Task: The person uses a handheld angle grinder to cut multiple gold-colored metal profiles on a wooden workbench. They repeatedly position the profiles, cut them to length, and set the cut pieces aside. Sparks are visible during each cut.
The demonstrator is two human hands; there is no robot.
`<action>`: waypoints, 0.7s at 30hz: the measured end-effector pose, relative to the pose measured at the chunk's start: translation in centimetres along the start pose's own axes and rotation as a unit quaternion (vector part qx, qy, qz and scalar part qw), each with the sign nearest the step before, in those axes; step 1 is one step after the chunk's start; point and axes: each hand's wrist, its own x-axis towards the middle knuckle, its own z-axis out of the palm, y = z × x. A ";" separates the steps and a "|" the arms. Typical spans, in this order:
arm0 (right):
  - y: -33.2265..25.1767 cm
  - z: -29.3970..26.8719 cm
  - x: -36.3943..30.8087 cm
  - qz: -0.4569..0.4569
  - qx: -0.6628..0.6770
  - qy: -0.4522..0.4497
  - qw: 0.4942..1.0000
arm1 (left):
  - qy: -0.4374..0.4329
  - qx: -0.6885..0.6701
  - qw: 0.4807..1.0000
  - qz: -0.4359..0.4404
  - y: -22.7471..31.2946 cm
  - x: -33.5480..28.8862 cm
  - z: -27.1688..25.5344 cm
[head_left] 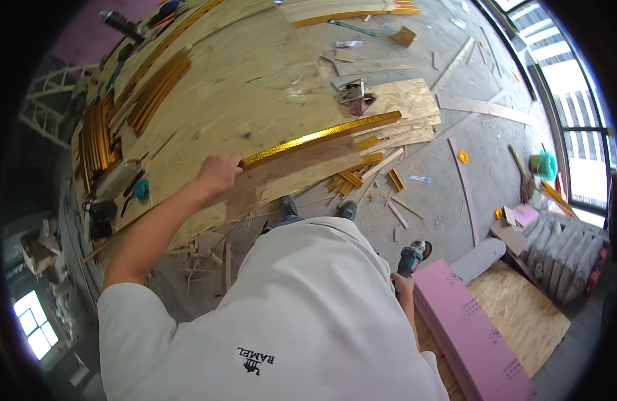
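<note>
Gold strips (pixel 94 142) lay bundled at the left of the plywood bench (pixel 228 87), near a teal-and-black power tool (pixel 142 190). My left hand (pixel 218 172) was curled closed on the left end of a shiny gold trim strip (pixel 315 138), which stretched rightward across the bench, its far end near a metal-based power tool (pixel 354 93). Farther right, my right hand (pixel 403 285) was wrapped around an angle grinder (pixel 411 259), just beside stacked pink foam boards (pixel 469 327).
</note>
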 end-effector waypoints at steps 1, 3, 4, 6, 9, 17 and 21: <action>1.0 0.0 0.6 0.017 -0.014 0.001 1.000 | -0.007 -0.009 1.000 0.003 1.1 0.8 -0.2; 0.6 0.0 0.2 0.041 -0.023 -0.008 0.999 | 0.002 -0.010 1.000 0.023 2.6 2.4 0.0; 0.3 -0.1 -0.2 0.048 -0.016 -0.014 0.999 | 0.006 -0.011 0.999 0.032 3.2 3.2 -0.1; -0.4 -0.4 -1.3 0.066 -0.019 -0.022 0.997 | 0.017 -0.028 0.998 0.046 4.4 4.4 -0.2; -0.4 -0.7 -1.7 0.085 -0.035 -0.032 0.995 | -0.003 -0.039 0.998 0.043 6.7 6.3 -1.2; 2.7 -0.1 -1.0 0.127 -0.002 -0.045 0.991 | -0.036 -0.052 0.995 0.073 12.8 11.2 -3.2; 1.2 -0.5 -2.7 0.131 0.001 -0.041 0.991 | -0.043 -0.037 0.995 0.080 12.5 13.2 -2.7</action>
